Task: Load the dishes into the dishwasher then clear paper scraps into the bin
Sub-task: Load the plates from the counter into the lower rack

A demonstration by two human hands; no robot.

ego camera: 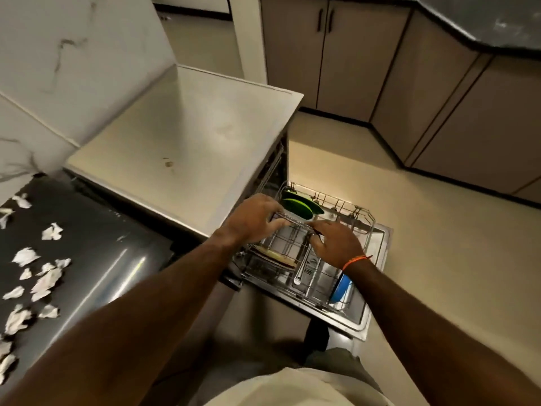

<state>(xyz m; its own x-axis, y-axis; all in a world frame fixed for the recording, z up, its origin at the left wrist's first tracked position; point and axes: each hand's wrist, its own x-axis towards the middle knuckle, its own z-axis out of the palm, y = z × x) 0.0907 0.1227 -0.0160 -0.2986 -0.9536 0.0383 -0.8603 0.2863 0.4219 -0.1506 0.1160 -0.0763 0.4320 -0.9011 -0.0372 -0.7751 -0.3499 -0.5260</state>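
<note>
Fingers point(273, 221) of the left hand point(254, 216) curl over a glass dish point(292, 223) with a ribbed, reflective rim, gripping its left end. The right hand point(336, 244) meets the same dish at its right end, fingertips pinching the edge; an orange cord bracelet point(355, 261) circles that wrist. The dish is held just above the pulled-out wire rack point(345, 206) of the dishwasher point(377, 288).

Rack: light metal wire in a square grid with upright tines. It rests over the lowered stainless door. Contents:
- green plates point(301, 205), round and glossy, standing on edge at the far end;
- a blue plate point(341, 288), on edge at the near right corner;
- a pale plate with a dark rim point(275, 256), lying almost flat on the left;
- a metal utensil point(301, 271) lying in the middle.

Dishwasher top point(181, 136): flat, matte, off-white, with a small brown stain.

Paper scraps point(44, 276), white and crumpled, lie scattered over the dark polished counter point(111, 259) to the left. Behind it stands a white marble-veined wall panel point(73, 54).

No brand, label or writing is legible anywhere.
</note>
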